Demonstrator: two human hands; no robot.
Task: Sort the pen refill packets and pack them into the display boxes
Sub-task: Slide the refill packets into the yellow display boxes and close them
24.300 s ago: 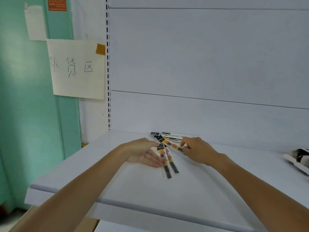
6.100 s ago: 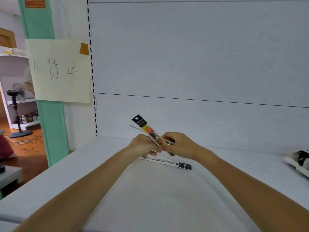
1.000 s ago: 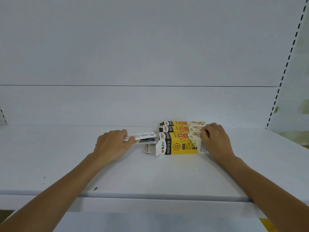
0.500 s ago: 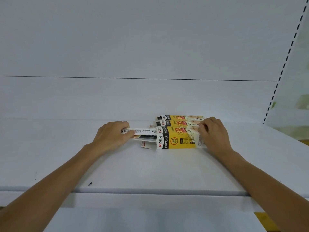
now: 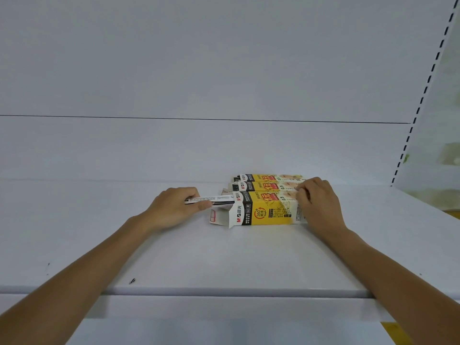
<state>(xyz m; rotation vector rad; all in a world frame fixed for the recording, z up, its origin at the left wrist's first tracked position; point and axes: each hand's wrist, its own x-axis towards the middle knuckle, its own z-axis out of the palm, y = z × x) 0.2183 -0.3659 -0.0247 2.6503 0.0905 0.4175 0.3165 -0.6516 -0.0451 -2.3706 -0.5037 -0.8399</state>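
Observation:
Three yellow-and-black display boxes lie side by side on the white shelf [image 5: 224, 260], long sides facing me. The nearest box [image 5: 268, 210] has its left end flaps open. My left hand [image 5: 174, 207] pinches a bundle of pen refill packets [image 5: 211, 199] whose far ends sit inside that open end. My right hand [image 5: 321, 202] grips the right end of the nearest box, fingers curled over its top edge. The two boxes behind [image 5: 266, 186] are partly hidden by it.
The shelf's front edge [image 5: 224, 292] runs across the lower view. A white back panel [image 5: 199, 145] rises just behind the boxes. A slotted upright [image 5: 420, 100] bounds the shelf at the right.
My left hand has pushed the refill packets further to the right into the open box end. My right hand stays on the box's right end.

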